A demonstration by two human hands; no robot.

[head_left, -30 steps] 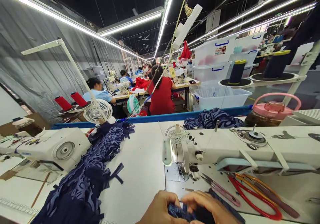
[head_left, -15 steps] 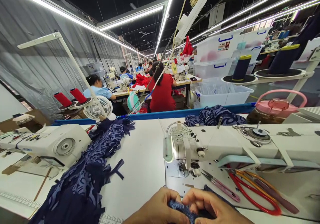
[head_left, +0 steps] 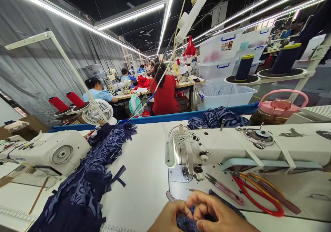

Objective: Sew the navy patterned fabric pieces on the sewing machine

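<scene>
At the bottom of the view, my left hand (head_left: 172, 217) is closed on a piece of dark blue patterned fabric (head_left: 185, 222). My right hand (head_left: 213, 211) pinches the same fabric from the other side, its fingertips close to the left ones. Much of the piece is hidden by my fingers and the frame's lower edge. Just beyond my hands stands the white sewing machine (head_left: 214, 152), its needle area above a metal plate. Thread snips (head_left: 224, 189) with a pink handle lie right of my hands, and a dark strip of cloth runs behind my right hand.
Red-handled scissors (head_left: 258, 199) lie under the machine arm. A long heap of navy patterned fabric (head_left: 88, 180) covers the table's left part, beside a second sewing machine (head_left: 57, 152). More fabric (head_left: 219, 117) and a pink-lidded jug (head_left: 278, 109) stand behind. Co-workers sit further off.
Both hands, still holding the fabric, have shifted slightly, with my right fingers raised a little over the cloth. The whole view has swung slightly to the right.
</scene>
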